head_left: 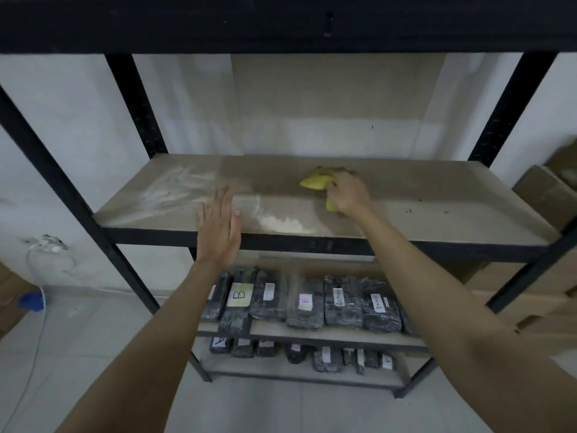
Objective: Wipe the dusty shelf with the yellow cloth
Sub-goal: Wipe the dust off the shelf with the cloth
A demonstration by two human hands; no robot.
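**Yellow cloth on the dusty shelf**

The right hand (pixel 348 195) presses the yellow cloth (pixel 315 181) onto the shelf (pixel 437 214) right of centre, its fingers curled over the bunched fabric. The left hand (pixel 218 226) lies flat near the front edge, fingers straight and close together. White dust streaks (pixel 175 189) cover the shelf's left part. Wrapped, labelled packages (pixel 304 303) sit on the lower shelves.

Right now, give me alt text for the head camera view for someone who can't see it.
A person's right hand grips a yellow cloth on a dusty shelf, while the flat left hand hovers at its front edge. White dust streaks remain at left; labelled black packages sit below.
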